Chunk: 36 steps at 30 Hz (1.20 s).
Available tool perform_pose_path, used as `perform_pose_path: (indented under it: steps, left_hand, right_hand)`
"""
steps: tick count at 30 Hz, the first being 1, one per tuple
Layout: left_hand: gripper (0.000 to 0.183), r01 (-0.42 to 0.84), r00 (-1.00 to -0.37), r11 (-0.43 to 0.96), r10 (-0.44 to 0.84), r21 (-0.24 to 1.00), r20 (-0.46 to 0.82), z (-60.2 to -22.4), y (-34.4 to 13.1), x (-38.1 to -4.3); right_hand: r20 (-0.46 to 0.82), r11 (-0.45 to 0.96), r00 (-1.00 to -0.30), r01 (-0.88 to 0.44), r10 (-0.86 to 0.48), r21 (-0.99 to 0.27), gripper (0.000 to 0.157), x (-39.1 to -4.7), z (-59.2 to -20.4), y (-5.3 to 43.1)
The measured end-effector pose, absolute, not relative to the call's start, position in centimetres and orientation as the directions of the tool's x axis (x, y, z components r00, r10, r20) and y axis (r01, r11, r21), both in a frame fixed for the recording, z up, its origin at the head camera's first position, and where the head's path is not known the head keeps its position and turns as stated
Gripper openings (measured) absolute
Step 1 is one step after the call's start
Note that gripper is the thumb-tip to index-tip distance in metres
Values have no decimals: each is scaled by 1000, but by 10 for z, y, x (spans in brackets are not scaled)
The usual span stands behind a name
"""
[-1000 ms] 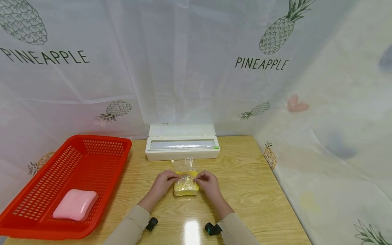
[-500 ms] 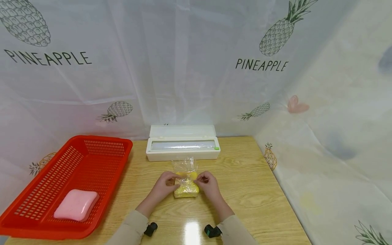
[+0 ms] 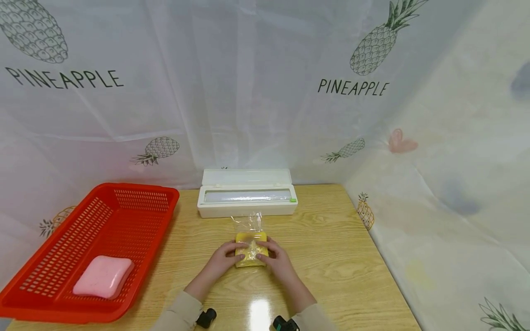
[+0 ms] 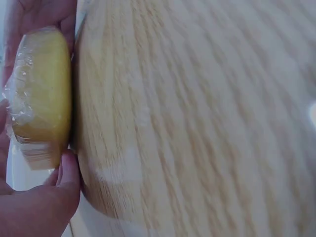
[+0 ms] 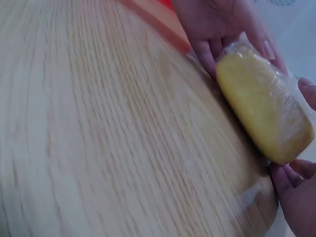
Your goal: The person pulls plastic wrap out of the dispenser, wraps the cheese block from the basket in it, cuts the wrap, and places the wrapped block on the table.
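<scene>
A yellow bar of soap (image 3: 251, 236) lies on the table before me, wrapped in clear cling film. A loose flap of the cling film (image 3: 248, 223) sticks out past its far side. My left hand (image 3: 222, 260) holds the soap's left side, fingers over the top and thumb at the near corner. From the other side my right hand (image 3: 278, 263) grips it the same way. Both wrist views show the soap's near edge, smooth yellow (image 4: 52, 84) under wrinkled film (image 5: 286, 106), with fingertips low at its ends.
Behind the soap stands a white cling film dispenser (image 3: 247, 211), its lid raised and a roll inside. To the left is a red plastic basket (image 3: 163, 230) with a pink bar of soap (image 3: 102, 276) in it. The wooden table (image 3: 331, 257) meets a patterned curtain (image 3: 265, 115).
Both hands have gone from pinching the film's edges over the soap to holding the soap's two sides. The film now lies folded flatter across its top.
</scene>
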<state>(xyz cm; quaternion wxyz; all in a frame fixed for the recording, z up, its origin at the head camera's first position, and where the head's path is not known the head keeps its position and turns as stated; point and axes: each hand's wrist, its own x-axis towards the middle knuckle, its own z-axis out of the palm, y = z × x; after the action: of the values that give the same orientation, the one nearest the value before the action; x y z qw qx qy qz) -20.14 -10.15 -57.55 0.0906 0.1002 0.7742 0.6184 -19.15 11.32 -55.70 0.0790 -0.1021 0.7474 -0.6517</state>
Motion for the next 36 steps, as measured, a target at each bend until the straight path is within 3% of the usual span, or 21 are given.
perform_pose_path:
  steps: [5, 12, 19, 24, 31, 36]
  left_hand:
    - [32, 49, -965, 226, 260, 973, -12, -573, -99, -199]
    - [27, 14, -979, 216, 200, 976, -30, -567, -97, -195]
    - [16, 17, -983, 135, 186, 991, -8, -552, -98, -193]
    - [28, 2, -980, 50, 199, 999, -8, -536, -100, -188]
    - [44, -54, -977, -138, 211, 989, -24, -528, -91, -166]
    - [53, -46, -973, -171, 230, 984, -6, -529, -82, -162]
  right_hand:
    - [16, 114, -970, -45, -244, -992, 35, -194, -577, 111]
    - [90, 71, -969, -109, -229, -991, 20, -191, -578, 107]
    - [31, 91, -979, -50, -200, -995, 28, -182, -568, 109]
    - [51, 18, -989, -54, -138, -998, 39, -177, -555, 108]
    - [81, -79, -994, -87, 75, -993, 44, -171, -535, 98]
    - [116, -133, -993, -115, -2, -984, 48, -166, -537, 89]
